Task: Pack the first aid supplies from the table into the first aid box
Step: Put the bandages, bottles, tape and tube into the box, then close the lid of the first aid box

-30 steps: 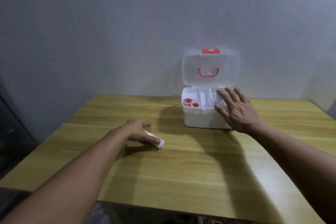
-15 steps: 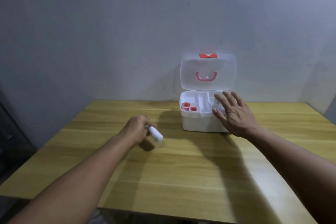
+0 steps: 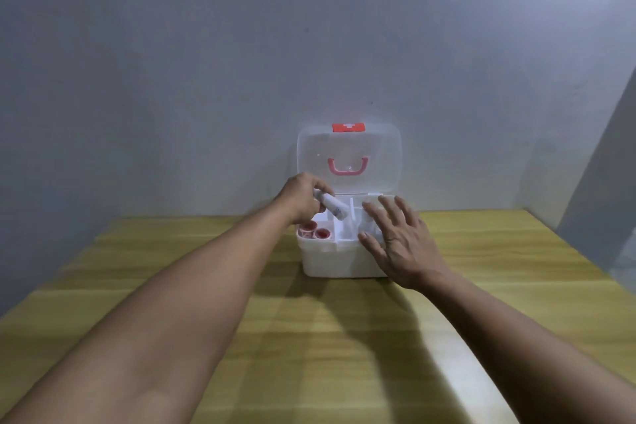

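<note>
Nearest to us, the wooden tabletop [image 3: 327, 348] runs forward in yellow-brown boards, and both our bare forearms reach out across it, throwing soft shadows on the wood.

Further on, our right hand [image 3: 401, 241] lies with its fingers spread wide, the palm against the front right corner of the first aid box [image 3: 339, 258] and the fingertips over its right-hand compartment. Its grip is apart and holds nothing; it only rests on the box.

The box itself is white and stands on the tabletop near the far edge, close to the wall [image 3: 172, 96]. Its top tray is divided into compartments. In the front left compartment sit two small rolls with red centres [image 3: 315, 231], side by side and touching or nearly so.

Just beyond those rolls, our left hand [image 3: 301, 196] hovers over the left part of the open box. Its grip is clamped on a small white tube [image 3: 332, 206], which sticks out from the fingers, tilted down and to the right, its free end over the middle compartments of the tray. We cannot tell whether the tip touches the tray.

Behind the hands, the clear lid [image 3: 349, 158] stands upright, with a pink handle [image 3: 347, 167] showing through it and a red latch [image 3: 348, 127] at its top edge. The grey wall rises behind it.
</note>
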Demonstrator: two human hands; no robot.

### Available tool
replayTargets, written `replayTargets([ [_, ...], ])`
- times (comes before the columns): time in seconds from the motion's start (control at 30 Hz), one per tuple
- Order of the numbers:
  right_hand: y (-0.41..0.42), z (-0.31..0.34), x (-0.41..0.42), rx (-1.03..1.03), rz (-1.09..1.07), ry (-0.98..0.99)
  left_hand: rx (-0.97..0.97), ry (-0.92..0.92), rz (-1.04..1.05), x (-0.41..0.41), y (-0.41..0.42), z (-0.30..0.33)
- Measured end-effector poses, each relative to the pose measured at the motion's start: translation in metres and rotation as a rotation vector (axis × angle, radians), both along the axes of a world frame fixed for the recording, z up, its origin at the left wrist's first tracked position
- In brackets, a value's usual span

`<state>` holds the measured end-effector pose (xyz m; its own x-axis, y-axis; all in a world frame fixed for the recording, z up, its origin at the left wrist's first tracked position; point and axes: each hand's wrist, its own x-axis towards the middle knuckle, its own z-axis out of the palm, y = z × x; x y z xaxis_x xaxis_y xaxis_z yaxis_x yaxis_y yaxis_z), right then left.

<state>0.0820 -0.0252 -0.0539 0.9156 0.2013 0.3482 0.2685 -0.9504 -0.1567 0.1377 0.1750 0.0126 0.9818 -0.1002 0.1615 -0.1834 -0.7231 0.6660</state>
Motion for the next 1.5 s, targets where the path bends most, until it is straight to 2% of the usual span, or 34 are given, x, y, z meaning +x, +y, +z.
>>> replayTargets([
  [0.23,0.0,-0.002,0.003,-0.002,0.005,-0.014,0.106,0.016,-0.112,0.007,-0.012,-0.013],
  [0.3,-0.001,-0.003,0.002,-0.004,0.006,-0.008,0.08,0.033,-0.143,0.01,-0.014,-0.02],
  [0.4,-0.001,-0.002,0.002,-0.007,0.007,-0.004,0.006,0.06,-0.081,0.011,-0.019,-0.028],
  [0.53,0.0,0.001,0.0,0.005,0.011,0.005,0.105,-0.171,0.088,0.021,-0.015,-0.026],
  [0.63,0.0,0.002,0.0,0.0,0.01,0.015,-0.049,-0.2,0.231,0.033,-0.011,-0.011],
  [0.73,0.0,0.001,0.0,-0.007,0.011,0.012,-0.236,-0.019,0.28,0.049,-0.007,0.006],
  [0.8,0.0,0.003,0.0,-0.014,0.019,0.018,-0.395,0.036,0.26,0.054,-0.005,0.017],
  [0.97,0.001,0.018,0.0,0.042,0.053,0.081,-0.505,-0.085,0.242,0.041,-0.013,0.027],
  [1.07,0.003,0.04,0.01,0.147,-0.04,-0.157,-0.461,-0.194,0.272,0.029,-0.01,0.027],
  [1.17,0.006,0.066,0.024,0.098,-0.086,-0.45,-0.316,-0.289,0.277,0.019,-0.003,0.024],
  [1.3,0.01,0.087,0.033,-0.059,-0.024,-0.473,-0.245,-0.327,0.259,0.002,0.005,0.019],
  [1.5,0.006,0.08,0.012,-0.127,0.112,-0.537,-0.108,-0.316,0.185,-0.026,0.022,0.017],
])
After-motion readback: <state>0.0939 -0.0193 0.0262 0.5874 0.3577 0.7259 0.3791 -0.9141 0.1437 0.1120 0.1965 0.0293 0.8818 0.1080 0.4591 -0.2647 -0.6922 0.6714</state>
